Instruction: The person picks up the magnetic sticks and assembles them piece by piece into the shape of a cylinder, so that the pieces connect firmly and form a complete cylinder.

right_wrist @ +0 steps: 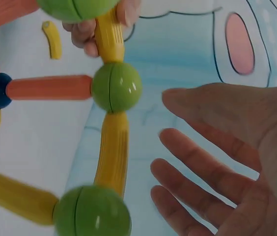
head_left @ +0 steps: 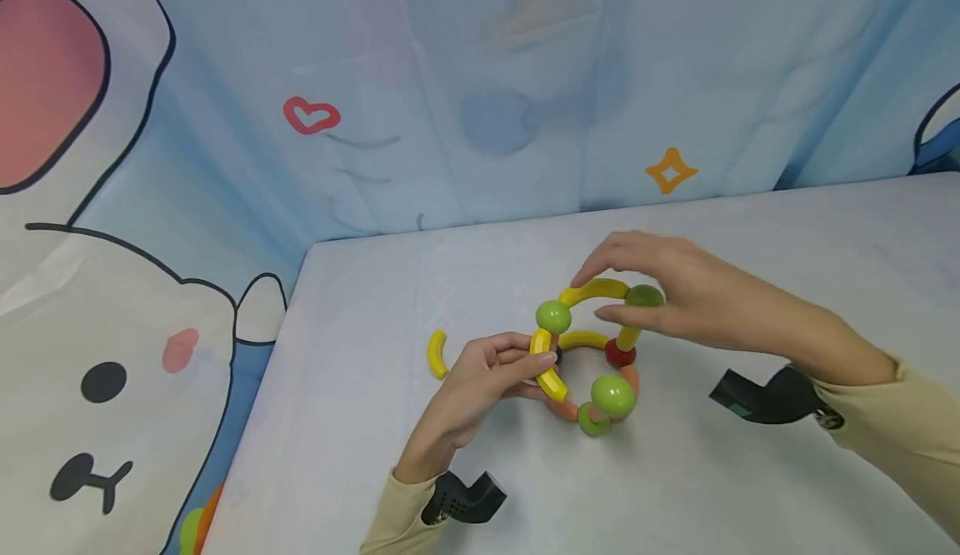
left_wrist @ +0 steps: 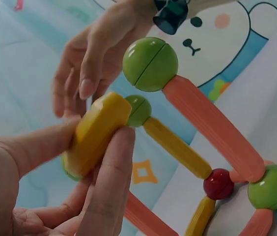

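Yellow curved rod (head_left: 547, 365) pinched in my left hand (head_left: 480, 376) at the ball-and-rod frame's (head_left: 600, 355) nine o'clock on the tabletop (head_left: 750, 488), my right hand (head_left: 667, 292) open-fingered, steadying its top; I'd ease ends gently onto balls.

Left hand (head_left: 480, 376) comes in from below with its fingers curled, thumb and fingertips pinching together at its far end. Right hand (head_left: 660, 288) reaches in from the right, just above and beyond the left, fingers spread and relaxed, palm open. Both forearms are in tan sleeves with a dark wrist mount.
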Demonstrator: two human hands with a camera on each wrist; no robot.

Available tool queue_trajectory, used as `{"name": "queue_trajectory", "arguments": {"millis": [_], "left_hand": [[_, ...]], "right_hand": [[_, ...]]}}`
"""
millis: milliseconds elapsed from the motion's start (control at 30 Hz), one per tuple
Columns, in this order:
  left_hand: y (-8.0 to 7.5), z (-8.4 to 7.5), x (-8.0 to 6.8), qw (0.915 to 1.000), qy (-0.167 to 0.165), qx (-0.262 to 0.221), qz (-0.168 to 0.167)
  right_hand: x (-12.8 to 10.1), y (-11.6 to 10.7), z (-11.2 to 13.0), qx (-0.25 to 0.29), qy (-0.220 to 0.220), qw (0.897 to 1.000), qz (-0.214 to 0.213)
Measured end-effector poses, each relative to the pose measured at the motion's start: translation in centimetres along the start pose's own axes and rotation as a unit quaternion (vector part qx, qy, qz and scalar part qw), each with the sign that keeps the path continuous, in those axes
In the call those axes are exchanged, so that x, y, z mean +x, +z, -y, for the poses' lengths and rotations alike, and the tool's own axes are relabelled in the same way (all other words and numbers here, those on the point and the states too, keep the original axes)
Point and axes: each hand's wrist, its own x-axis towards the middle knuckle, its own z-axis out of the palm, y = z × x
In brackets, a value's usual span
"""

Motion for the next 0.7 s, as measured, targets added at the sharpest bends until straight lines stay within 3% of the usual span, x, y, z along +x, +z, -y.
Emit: {"name": "queue_trajectory", "arguments": {"millis": [233, 700], "left_hand": [[0.2, -0.4, -0.1, 1.0, -0.001, -0.008, 0.003], [0.4, -0.6, 0.1, 0.9999, -0.004, -0.015, 0.003]], "right_hand": [[2.0, 1.6, 1.6, 0.002, -0.003, 0.997, 0.075], [2.0, 2.3, 1.8, -0.01, 0.008, 0.998, 0.065]]}}
